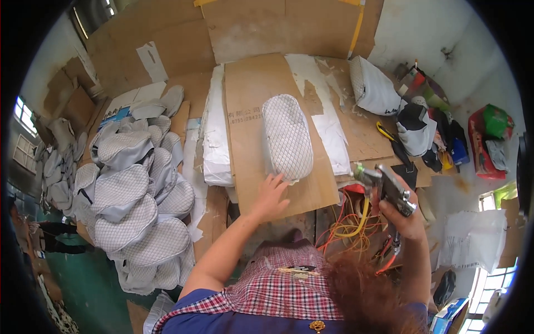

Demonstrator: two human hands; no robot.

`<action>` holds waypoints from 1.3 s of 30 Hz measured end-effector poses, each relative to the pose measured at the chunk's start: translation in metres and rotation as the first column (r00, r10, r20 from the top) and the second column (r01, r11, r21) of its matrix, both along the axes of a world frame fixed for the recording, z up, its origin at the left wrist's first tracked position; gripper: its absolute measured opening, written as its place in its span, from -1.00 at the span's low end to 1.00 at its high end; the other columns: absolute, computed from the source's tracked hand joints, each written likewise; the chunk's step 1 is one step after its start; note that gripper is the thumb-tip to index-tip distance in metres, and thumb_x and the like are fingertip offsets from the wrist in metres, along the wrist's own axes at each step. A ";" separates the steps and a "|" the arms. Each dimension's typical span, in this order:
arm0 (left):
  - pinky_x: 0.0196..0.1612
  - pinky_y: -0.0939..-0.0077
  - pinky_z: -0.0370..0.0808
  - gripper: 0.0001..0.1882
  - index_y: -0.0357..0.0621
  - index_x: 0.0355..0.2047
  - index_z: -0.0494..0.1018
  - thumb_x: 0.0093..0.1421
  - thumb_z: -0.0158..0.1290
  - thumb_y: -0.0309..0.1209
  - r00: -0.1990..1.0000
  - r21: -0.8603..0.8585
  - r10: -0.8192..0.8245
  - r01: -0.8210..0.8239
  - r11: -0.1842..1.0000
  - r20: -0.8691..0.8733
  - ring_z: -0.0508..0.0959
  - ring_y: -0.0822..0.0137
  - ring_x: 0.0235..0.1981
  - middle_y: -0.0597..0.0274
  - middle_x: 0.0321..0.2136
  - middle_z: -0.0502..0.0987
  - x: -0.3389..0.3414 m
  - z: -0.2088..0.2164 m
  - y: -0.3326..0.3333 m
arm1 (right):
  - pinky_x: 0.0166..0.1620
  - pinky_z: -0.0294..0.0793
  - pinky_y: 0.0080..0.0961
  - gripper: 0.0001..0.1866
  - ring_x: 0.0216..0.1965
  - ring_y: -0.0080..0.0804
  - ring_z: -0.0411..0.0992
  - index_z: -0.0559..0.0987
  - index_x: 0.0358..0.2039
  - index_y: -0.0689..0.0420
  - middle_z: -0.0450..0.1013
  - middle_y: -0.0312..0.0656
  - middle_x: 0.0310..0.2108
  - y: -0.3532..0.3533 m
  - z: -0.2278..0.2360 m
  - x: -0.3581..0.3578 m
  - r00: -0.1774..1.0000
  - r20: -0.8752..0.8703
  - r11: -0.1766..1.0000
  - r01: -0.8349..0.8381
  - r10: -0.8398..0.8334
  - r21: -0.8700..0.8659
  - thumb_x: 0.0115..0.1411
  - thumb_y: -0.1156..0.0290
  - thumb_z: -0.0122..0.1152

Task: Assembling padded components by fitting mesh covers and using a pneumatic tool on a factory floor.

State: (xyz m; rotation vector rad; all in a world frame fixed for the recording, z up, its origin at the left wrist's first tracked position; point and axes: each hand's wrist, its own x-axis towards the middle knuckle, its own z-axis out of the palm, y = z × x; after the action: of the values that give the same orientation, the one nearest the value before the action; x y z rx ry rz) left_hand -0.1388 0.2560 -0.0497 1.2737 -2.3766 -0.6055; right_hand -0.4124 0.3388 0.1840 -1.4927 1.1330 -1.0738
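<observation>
A long, rounded pad [286,136] covered in light quilted fabric with a diamond pattern lies lengthwise on a brown cardboard sheet [250,156]. At its near end, my left hand [271,196] reaches out with fingers extended, the fingertips at the pad's edge. I cannot tell how firmly they touch it. To the right, my right hand [407,218] is wrapped around the handle of a metal spray gun [394,195], raised above the bench edge. The gun's front end has a greenish part and points left toward the pad. An orange hose hangs below the hand.
Many similar grey quilted covers [136,189] are heaped at left. Yellow and orange hoses [356,222] tangle below the bench's right front. A white-sided quilted piece [375,89], yellow-handled cutters [389,136] and a black-and-white piece [416,131] lie at right. Cardboard [245,28] lines the back wall.
</observation>
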 end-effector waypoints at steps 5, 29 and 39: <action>-0.01 0.29 0.28 -0.57 -0.21 -0.15 0.36 -0.04 0.03 -0.28 0.971 0.267 0.226 -0.199 0.943 -0.074 0.34 0.06 -0.04 -0.06 -0.09 0.36 0.078 -0.030 0.075 | -0.38 0.33 -0.67 -0.40 -0.46 -0.61 0.32 0.20 0.08 0.24 0.36 -0.29 -0.43 0.009 0.009 0.023 0.997 -0.016 0.997 0.069 -0.070 -0.037 -0.02 0.56 0.12; -0.21 0.42 0.42 -0.68 -0.23 -0.28 0.45 -0.02 0.04 -0.29 0.858 0.599 0.499 -0.338 0.726 -0.121 0.51 0.21 -0.29 0.03 -0.36 0.52 0.170 -0.121 0.122 | -0.31 0.34 -0.67 -0.40 -0.42 -0.63 0.32 0.24 0.04 0.28 0.36 -0.30 -0.42 0.100 0.035 0.069 0.948 -0.212 0.971 0.240 -0.237 -0.011 -0.07 0.56 0.15; -0.28 0.48 0.42 -0.70 -0.26 -0.29 0.44 -0.02 0.04 -0.34 0.848 0.634 0.504 -0.300 0.713 -0.165 0.50 0.31 -0.36 0.11 -0.42 0.52 0.171 -0.141 0.119 | -0.37 0.35 -0.66 -0.38 -0.46 -0.55 0.35 0.23 0.04 0.31 0.36 -0.22 -0.47 0.149 0.029 0.049 0.958 -0.220 0.974 0.207 -0.184 0.087 -0.06 0.47 0.18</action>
State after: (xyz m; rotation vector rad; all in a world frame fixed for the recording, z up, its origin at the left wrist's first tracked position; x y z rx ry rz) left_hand 0.0326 0.3748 -0.1903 1.7185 -1.5830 -1.3543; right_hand -0.3632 0.4876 0.2134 -1.4555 1.4912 -0.9840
